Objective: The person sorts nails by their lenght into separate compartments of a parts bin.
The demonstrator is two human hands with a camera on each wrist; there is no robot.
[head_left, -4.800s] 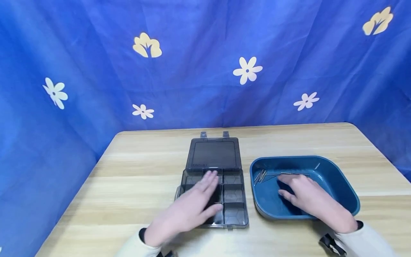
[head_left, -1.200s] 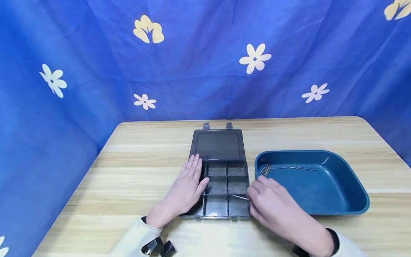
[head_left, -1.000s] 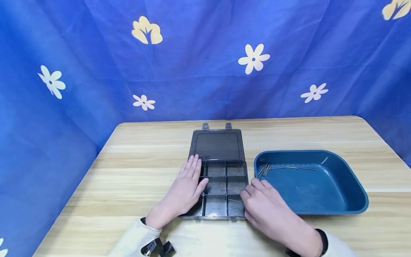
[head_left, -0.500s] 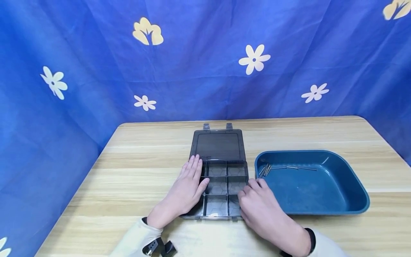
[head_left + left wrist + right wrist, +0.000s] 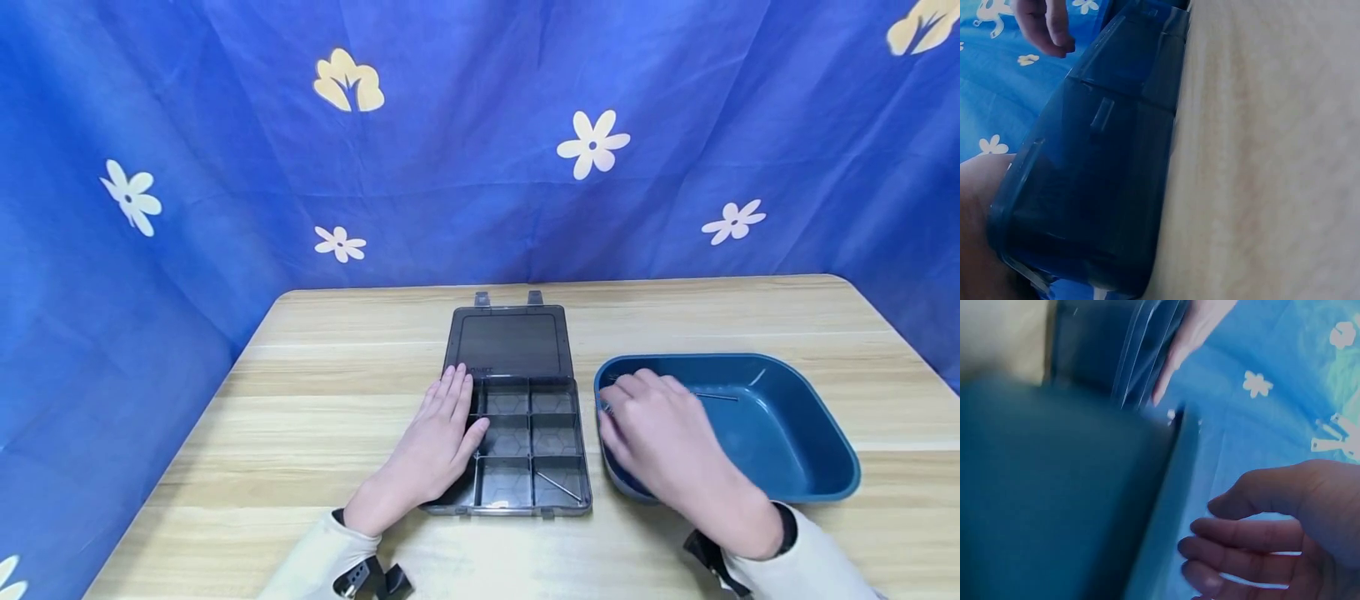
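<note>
My left hand [image 5: 435, 446] rests with straight fingers along the left side of an open, dark see-through compartment box [image 5: 506, 510]. A thin metal rod [image 5: 558, 486] lies slantwise in the box's front right compartment. My right hand [image 5: 660, 429] is over the left end of a blue plastic bin [image 5: 795, 492]. In the right wrist view its fingers [image 5: 1241, 559] are loosely bent, with nothing between them. Another thin rod [image 5: 716, 397] shows in the bin beyond the hand, which hides most of the other metal pieces there.
The box's lid [image 5: 510, 342] lies folded back, its two latches toward the far table edge. Wooden tabletop [image 5: 337, 367] surrounds both containers. A blue curtain [image 5: 465, 167] with flower prints hangs behind the table.
My right hand has let go of the thin rod in the front right compartment and moved right, over the bin. Earlier, my left hand moved from over the box to its left side.
</note>
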